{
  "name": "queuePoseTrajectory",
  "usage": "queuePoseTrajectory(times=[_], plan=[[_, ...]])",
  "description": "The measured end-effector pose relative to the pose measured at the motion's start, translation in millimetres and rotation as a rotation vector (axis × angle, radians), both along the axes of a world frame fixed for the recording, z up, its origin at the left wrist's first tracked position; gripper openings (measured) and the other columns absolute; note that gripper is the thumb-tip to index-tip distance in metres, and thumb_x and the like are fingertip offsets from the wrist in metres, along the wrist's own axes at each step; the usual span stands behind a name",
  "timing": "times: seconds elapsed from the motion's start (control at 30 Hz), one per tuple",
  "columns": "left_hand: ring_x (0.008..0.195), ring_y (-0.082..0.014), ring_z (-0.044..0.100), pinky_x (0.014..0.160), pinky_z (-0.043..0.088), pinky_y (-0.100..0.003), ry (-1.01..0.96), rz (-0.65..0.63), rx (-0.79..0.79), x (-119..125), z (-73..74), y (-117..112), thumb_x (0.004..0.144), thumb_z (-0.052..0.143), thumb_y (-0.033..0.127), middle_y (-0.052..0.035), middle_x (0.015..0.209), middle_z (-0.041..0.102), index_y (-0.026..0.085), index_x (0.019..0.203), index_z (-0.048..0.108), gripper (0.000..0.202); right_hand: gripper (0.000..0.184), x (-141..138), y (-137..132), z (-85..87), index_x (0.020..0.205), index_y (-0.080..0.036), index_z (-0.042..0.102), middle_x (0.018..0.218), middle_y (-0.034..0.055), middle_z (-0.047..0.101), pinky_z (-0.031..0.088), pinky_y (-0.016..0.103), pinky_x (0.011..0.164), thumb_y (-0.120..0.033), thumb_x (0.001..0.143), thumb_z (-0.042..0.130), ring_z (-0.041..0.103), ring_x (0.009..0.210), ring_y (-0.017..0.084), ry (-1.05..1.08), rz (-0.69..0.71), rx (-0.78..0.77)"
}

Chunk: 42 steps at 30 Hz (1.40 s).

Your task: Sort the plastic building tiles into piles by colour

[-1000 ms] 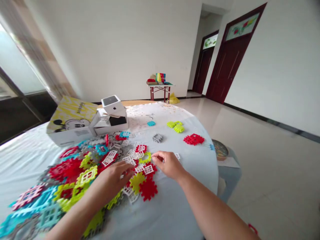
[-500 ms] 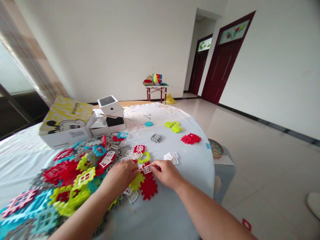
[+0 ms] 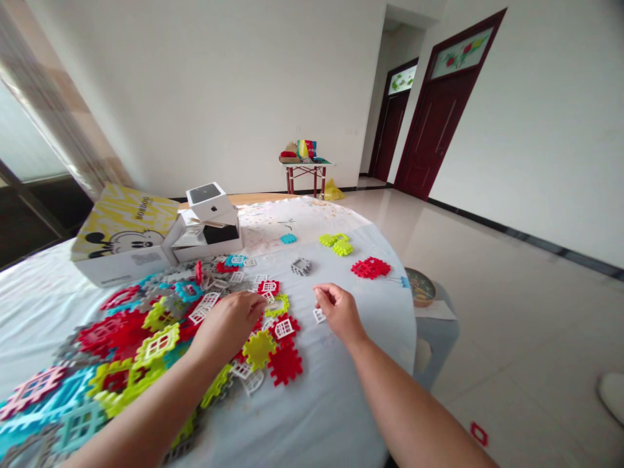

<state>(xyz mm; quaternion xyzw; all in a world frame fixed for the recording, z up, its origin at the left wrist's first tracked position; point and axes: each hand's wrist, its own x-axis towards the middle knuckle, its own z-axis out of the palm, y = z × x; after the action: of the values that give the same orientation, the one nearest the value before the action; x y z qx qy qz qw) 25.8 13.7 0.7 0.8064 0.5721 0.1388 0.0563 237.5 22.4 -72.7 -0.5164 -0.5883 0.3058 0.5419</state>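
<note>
A heap of flat plastic interlocking pieces (image 3: 146, 325) in red, yellow-green, blue, grey and pink covers the left of the white-clothed table (image 3: 341, 390). Small white window pieces (image 3: 209, 307) lie among them. My left hand (image 3: 229, 322) rests on the heap's right edge, its fingers curled down onto pieces near a yellow-green ring (image 3: 280, 305). My right hand (image 3: 337, 311) hovers just right of the heap with fingers pinched closed; what they hold is hidden. A small white window piece (image 3: 319, 316) lies beside its thumb. A red piece with a white window (image 3: 284, 327) sits between my hands.
Behind the heap stand a yellow cartoon box (image 3: 121, 237) and stacked white boxes (image 3: 209, 221). Apart on the cloth lie a grey piece (image 3: 301, 266), yellow-green pieces (image 3: 336, 244), red pieces (image 3: 370, 267) and a blue one (image 3: 288, 238). A stool (image 3: 429, 305) stands past the table's right edge.
My right hand left the white window piece on the red one and moved right and further away to the loose white pieces. My left hand slid slightly further away along the heap.
</note>
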Motion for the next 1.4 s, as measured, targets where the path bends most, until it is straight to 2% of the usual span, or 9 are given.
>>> queuePoseTrajectory(times=[0.13,0.23,0.3,0.4,0.63,0.77,1.03,1.23,1.4], plan=[[0.076,-0.0166,0.059,0.068,0.039,-0.025,-0.057,0.039,0.011,39,3.4,11,0.083,0.038,0.033,-0.0054,0.08,0.067,0.02,0.08,0.066,0.031,0.033,10,8,1.6,0.089,-0.013,0.064,0.058,0.001,0.059,0.042,0.021,0.049,-0.041,0.08,0.049,0.054,0.051,0.012,0.094,-0.134,0.014],[0.078,-0.0162,0.06,0.07,0.04,-0.026,-0.105,0.018,-0.024,66,-4.2,13,0.084,0.038,0.031,-0.0056,0.082,0.067,0.02,0.083,0.067,0.031,0.035,17,11,3.0,0.089,-0.013,0.064,0.057,0.0012,0.059,0.042,0.021,0.05,-0.042,0.079,0.049,0.053,0.051,0.012,0.108,-0.221,0.029],[0.084,-0.0168,0.059,0.077,0.042,-0.027,-0.159,-0.006,-0.001,76,-10.9,5,0.084,0.039,0.031,-0.0067,0.091,0.067,0.019,0.093,0.066,0.031,0.036,20,12,4.1,0.089,-0.012,0.064,0.057,0.0016,0.059,0.043,0.021,0.051,-0.043,0.079,0.049,0.053,0.051,0.012,0.114,-0.253,0.031],[0.093,-0.0188,0.056,0.085,0.042,-0.034,-0.218,-0.088,0.1,77,-20.1,-22,0.084,0.041,0.031,-0.0069,0.101,0.063,0.021,0.104,0.061,0.03,0.036,22,13,5.7,0.088,-0.012,0.063,0.058,0.002,0.059,0.043,0.022,0.052,-0.044,0.079,0.049,0.053,0.051,0.013,0.112,-0.262,0.04],[0.086,-0.0181,0.057,0.077,0.048,-0.037,-0.187,-0.308,0.301,81,-46.5,-102,0.075,0.052,0.017,-0.0028,0.097,0.064,0.025,0.093,0.062,0.022,0.034,16,10,3.3,0.09,-0.014,0.062,0.06,0.0024,0.06,0.046,0.022,0.054,-0.043,0.081,0.048,0.055,0.053,0.013,0.054,-0.18,0.064],[0.087,-0.019,0.057,0.077,0.049,-0.039,-0.169,-0.365,0.394,86,-58.9,-120,0.073,0.053,0.017,-0.003,0.1,0.064,0.024,0.092,0.061,0.022,0.033,11,-1,2.5,0.091,-0.014,0.062,0.06,0.0023,0.06,0.045,0.021,0.052,-0.042,0.082,0.047,0.057,0.055,0.013,0.012,-0.118,0.073],[0.087,-0.0191,0.057,0.075,0.047,-0.036,-0.178,-0.395,0.572,86,-79.2,-133,0.071,0.052,0.02,-0.0039,0.096,0.065,0.023,0.088,0.06,0.019,0.027,2,-21,6.2,0.091,-0.015,0.064,0.064,0.0029,0.064,0.044,0.021,0.054,-0.035,0.085,0.046,0.057,0.055,0.012,-0.207,0.026,0.127],[0.081,-0.0158,0.059,0.072,0.048,-0.033,-0.178,-0.464,0.628,83,-104.8,-141,0.076,0.05,0.023,-0.0027,0.091,0.066,0.024,0.082,0.058,0.01,0.018,-14,-31,9.7,0.09,-0.02,0.066,0.073,0.0012,0.066,0.045,0.021,0.064,-0.027,0.081,0.053,0.058,0.064,0.011,-0.407,0.344,0.177],[0.074,-0.0131,0.061,0.071,0.05,-0.03,-0.265,-0.364,0.605,88,-119.4,-148,0.082,0.043,0.019,-0.0008,0.082,0.067,0.025,0.09,0.058,0.019,0.027,-22,-41,14.2,0.094,-0.022,0.066,0.085,0.0021,0.064,0.044,0.025,0.078,-0.035,0.07,0.068,0.058,0.081,0.015,-0.546,0.524,0.222]])
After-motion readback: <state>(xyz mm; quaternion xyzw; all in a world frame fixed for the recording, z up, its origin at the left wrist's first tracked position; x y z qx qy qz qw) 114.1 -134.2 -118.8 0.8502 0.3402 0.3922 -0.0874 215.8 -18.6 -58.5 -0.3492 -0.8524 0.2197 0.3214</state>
